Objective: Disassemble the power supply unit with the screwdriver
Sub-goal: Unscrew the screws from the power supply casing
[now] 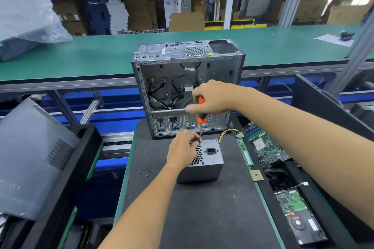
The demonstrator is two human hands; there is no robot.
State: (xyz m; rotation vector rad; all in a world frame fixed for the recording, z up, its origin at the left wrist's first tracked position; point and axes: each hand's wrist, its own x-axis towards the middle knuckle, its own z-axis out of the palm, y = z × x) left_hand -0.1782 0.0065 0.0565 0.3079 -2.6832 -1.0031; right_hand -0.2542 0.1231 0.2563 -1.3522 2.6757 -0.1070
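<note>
Standing grey power supply unit [204, 164], honeycomb vent, socket; screw seemingly hidden.

one screwdriver [201, 116], two hands [212, 98], one case [188, 79]

I am seeing my right hand [210, 97] holding the orange-and-black screwdriver [201, 115] upright while my left hand [183, 148] is gripping the grey metal power supply unit [204, 164].

An open computer case [188, 87] with loose black cables inside stands upright at the far end of the dark mat [202, 208], small screws [145, 172] lie on the mat's left part, circuit boards [267, 145] fill the right-hand tray, and a bagged panel [30, 157] leans at left.
</note>
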